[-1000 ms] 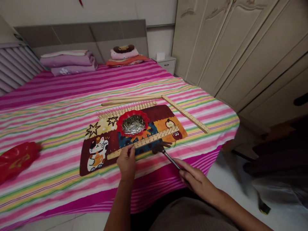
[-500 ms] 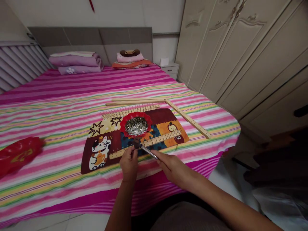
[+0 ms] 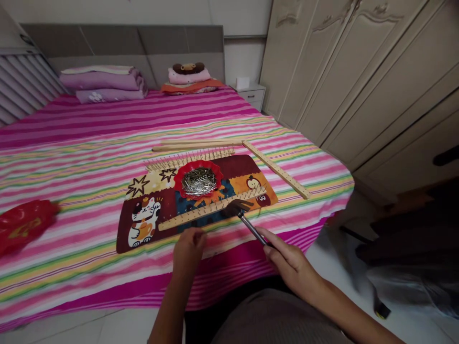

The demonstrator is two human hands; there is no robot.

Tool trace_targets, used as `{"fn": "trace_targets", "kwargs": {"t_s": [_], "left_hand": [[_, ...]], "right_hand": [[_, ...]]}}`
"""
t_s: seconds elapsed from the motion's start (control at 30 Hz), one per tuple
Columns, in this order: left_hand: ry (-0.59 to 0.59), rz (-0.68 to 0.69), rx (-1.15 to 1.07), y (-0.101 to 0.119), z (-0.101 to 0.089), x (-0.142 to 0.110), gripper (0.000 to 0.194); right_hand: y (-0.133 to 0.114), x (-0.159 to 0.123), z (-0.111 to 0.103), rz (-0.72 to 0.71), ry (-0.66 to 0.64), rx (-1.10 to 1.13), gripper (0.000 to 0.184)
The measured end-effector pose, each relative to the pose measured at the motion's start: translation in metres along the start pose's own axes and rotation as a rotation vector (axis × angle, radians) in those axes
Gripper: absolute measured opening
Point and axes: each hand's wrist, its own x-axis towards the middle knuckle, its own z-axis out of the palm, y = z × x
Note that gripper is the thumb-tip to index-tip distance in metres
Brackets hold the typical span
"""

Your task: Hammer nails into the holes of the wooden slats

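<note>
Head view is showing me the left hand (image 3: 189,246) drawing back toward the near side, off the near wooden strip (image 3: 186,217) where its fingertips were resting half a second ago. Meanwhile the hammer (image 3: 248,223), which was then meeting those fingertips, is now lying farther right, its dark head hovering at or just over the strip's near edge; I cannot tell whether it is touching. I am seeing the right hand (image 3: 287,258) wrapping its fingers around the lower end of the smooth, metallic handle. The left fingers are curling in together, and I cannot tell whether they are pinching anything. The strip itself is staying put, slanting across the near part of the patterned mat (image 3: 124,239), its pale wood bearing a row of thin nails toward the right and dark dots toward the left. Just beyond, a glossy red bowl (image 3: 198,165) with a scalloped rim is holding a tangled heap of shiny nails (image 3: 199,182). Behind it, another wooden strip (image 3: 190,157) is bristling with upright nails, while a flat, dotted strip (image 3: 276,169) is lying at an angle on the right. Soft striped cloth (image 3: 89,229) is spreading beneath everything, and a shiny red dish (image 3: 27,224) is sitting well apart at the left.
</note>
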Motion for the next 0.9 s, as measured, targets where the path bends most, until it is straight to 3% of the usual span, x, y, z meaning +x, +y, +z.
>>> {"fn": "trace_targets", "kwargs": {"t_s": [0.07,0.13,0.23,0.4,0.57,0.67,0.77,0.9], "left_hand": [[-0.253,-0.011,0.188,0.002,0.002,-0.009,0.010],[-0.400,-0.025,0.358,0.005,0.007,-0.015,0.015],[-0.485,0.001,0.511,0.012,0.013,-0.020,0.026],[-0.519,0.039,0.567,0.021,0.019,-0.030,0.036],[-0.410,-0.051,0.330,0.010,0.011,-0.025,0.022],[-0.189,-0.215,-0.097,0.000,-0.006,-0.008,0.012],[0.065,-0.332,-0.528,-0.005,-0.018,0.011,0.026],[0.230,-0.312,-0.749,0.000,-0.014,0.030,0.030]], "right_hand": [[0.002,-0.002,-0.001,0.021,0.010,0.026,0.050],[0.002,-0.002,-0.001,0.019,0.012,0.032,0.050],[0.000,-0.001,-0.001,0.012,-0.004,0.015,0.050],[-0.001,0.000,0.001,-0.001,-0.002,-0.013,0.049],[0.002,-0.002,0.000,0.020,0.006,-0.004,0.049],[0.002,-0.003,-0.001,0.024,0.034,-0.014,0.049],[0.001,-0.003,-0.001,0.040,0.040,-0.011,0.050],[0.002,-0.003,0.001,0.015,-0.006,-0.014,0.049]]}}
